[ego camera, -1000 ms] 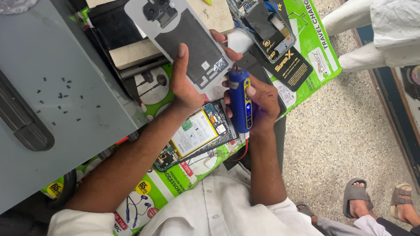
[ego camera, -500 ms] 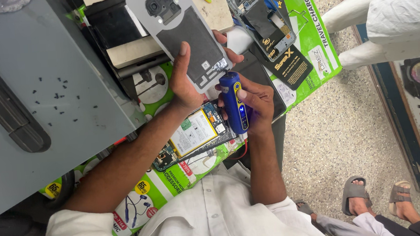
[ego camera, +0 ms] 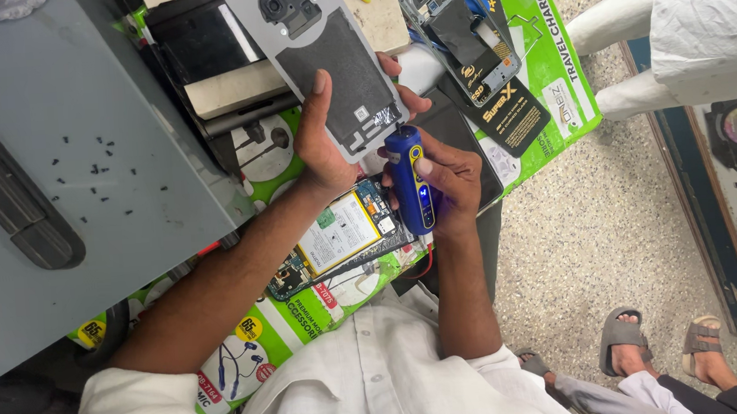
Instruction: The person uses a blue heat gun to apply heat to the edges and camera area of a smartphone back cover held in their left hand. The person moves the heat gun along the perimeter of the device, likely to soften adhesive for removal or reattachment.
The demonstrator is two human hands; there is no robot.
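Two hands at work: left hand point(ego camera: 323, 145) pinches a thin, light, bendable phone back cover point(ego camera: 324, 63) by its edges; right hand point(ego camera: 442, 174), at 3 o'clock, clenches a blue electric screwdriver point(ego camera: 410, 178)

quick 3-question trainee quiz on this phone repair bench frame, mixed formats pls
1. True or false: the left hand holds the grey phone back cover up off the bench.
2. What does the right hand grip? A) yellow tweezers B) blue electric screwdriver C) a charger plug
3. Fill in: the opened phone, battery showing, lies ___ the two hands, nearer the person's body.

Key: 1 true. 2 B. 3 below.
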